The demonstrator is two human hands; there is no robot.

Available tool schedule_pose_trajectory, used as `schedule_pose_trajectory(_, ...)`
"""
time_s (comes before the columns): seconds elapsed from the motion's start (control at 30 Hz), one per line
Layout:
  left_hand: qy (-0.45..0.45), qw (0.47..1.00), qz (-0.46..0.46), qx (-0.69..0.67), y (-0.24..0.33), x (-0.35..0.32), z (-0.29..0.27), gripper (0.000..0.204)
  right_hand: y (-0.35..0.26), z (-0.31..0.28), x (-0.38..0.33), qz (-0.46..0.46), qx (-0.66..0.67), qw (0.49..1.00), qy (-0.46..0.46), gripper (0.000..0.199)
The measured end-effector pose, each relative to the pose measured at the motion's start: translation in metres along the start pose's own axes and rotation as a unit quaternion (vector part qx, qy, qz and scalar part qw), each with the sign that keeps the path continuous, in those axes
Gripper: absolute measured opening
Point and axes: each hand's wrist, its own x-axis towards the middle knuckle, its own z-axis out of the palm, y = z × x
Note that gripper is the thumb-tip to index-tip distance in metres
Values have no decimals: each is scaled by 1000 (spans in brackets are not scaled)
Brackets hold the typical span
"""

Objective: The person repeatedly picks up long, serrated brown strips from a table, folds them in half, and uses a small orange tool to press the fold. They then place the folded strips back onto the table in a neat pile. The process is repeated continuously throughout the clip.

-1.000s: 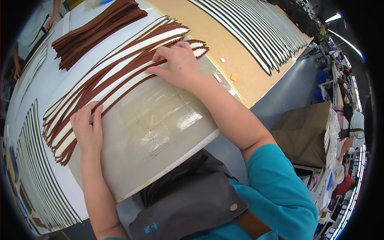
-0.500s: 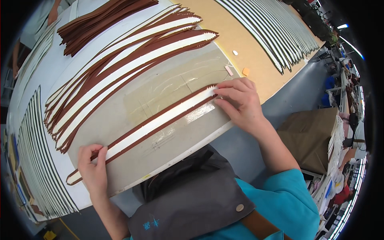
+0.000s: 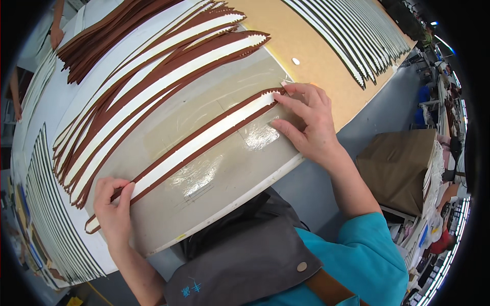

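Two flat hands, left hand (image 3: 113, 209) and right hand (image 3: 309, 122), pin one long brown-edged white strip (image 3: 189, 150) near the glossy work board's (image 3: 229, 168) front edge, apart from neighbouring strips (image 3: 153, 97).

The left hand (image 3: 113, 210) is laid palm down, fingers curled and pressed flat. The right hand (image 3: 309, 122) is stretched forward, fingers spread and pressing down, wrist bent, forearm extended from a teal sleeve.
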Motion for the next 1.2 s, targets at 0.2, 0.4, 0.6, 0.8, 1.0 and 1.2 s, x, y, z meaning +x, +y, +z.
schedule_pose_trajectory(0.2,-27,1000,-13,3,-8,4,-7,9,1,2,-2,7,-5,1000,20,45)
schedule_pose_trajectory(0.4,-36,999,-21,11,-4,7,-8,10,5,7,-2,27,24,999,18,41)
schedule_pose_trajectory(0.6,-41,999,-36,-2,2,10,-8,10,0,6,-2,29,10,999,24,41)
schedule_pose_trajectory(0.8,-50,997,-56,-10,-1,8,-13,10,1,8,-4,32,0,999,21,41)
schedule_pose_trajectory(1.0,-60,996,-19,56,1,9,-21,14,3,11,-3,25,-1,999,26,40)
schedule_pose_trajectory(1.2,-93,987,114,61,48,19,-18,23,4,8,-3,18,-4,999,29,38)
